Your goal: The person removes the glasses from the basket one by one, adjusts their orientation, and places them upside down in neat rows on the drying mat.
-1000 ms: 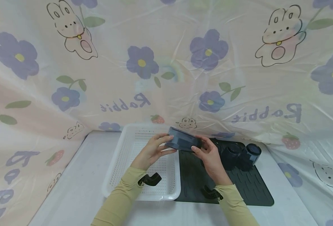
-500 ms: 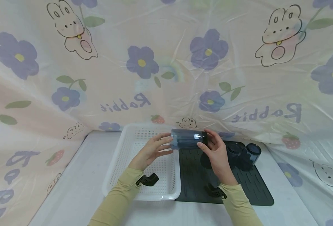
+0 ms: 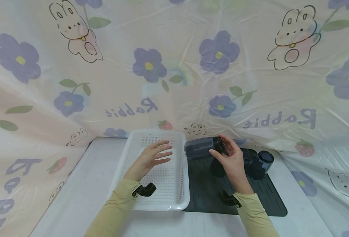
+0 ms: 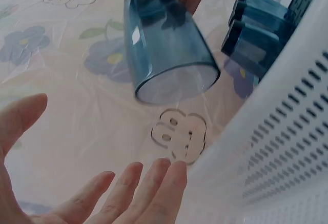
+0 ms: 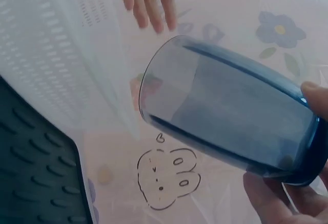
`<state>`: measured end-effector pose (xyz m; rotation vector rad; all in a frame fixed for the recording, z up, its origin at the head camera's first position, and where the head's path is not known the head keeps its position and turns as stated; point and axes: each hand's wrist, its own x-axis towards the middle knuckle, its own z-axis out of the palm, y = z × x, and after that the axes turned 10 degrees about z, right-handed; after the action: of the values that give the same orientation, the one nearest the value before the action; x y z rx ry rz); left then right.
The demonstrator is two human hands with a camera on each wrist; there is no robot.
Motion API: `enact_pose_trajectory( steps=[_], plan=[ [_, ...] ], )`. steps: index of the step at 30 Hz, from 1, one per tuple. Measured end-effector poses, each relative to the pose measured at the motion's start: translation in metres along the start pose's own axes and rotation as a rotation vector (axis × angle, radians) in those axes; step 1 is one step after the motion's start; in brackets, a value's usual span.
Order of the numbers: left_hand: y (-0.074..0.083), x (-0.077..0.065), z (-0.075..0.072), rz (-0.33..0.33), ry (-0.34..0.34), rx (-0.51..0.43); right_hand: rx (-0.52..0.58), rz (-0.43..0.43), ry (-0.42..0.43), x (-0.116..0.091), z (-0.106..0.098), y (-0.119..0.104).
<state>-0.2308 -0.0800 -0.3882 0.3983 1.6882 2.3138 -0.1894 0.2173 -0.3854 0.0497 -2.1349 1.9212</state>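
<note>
My right hand grips a blue-tinted drinking glass round its thick base, with the glass lying sideways above the dark drying mat. In the left wrist view the open mouth of that glass faces towards my left hand. My left hand hovers over the white basket with its fingers spread, apart from the glass. Upside down on the mat stand other blue glasses, partly hidden behind my right hand.
The white perforated basket stands on the white table, beside the mat's left edge. A patterned curtain with rabbits and flowers hangs round the back and sides.
The glass has turned from a tilt to nearly level and shifted right with my right hand. My left hand has let go of its rim end and drawn back left.
</note>
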Motion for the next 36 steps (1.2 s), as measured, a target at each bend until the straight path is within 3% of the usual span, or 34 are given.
enact_pose_trajectory(
  steps=[10,16,36],
  plan=[
    [0.002,-0.01,-0.029,0.003,0.039,0.022,-0.139,-0.02,0.05,-0.005,0.003,-0.01],
    [-0.001,-0.013,-0.039,-0.012,0.063,0.007,-0.183,-0.047,0.071,0.006,-0.001,0.019],
    [0.0,-0.018,-0.057,-0.008,0.08,0.023,-0.368,-0.104,0.096,0.01,0.013,0.056]
  ],
)
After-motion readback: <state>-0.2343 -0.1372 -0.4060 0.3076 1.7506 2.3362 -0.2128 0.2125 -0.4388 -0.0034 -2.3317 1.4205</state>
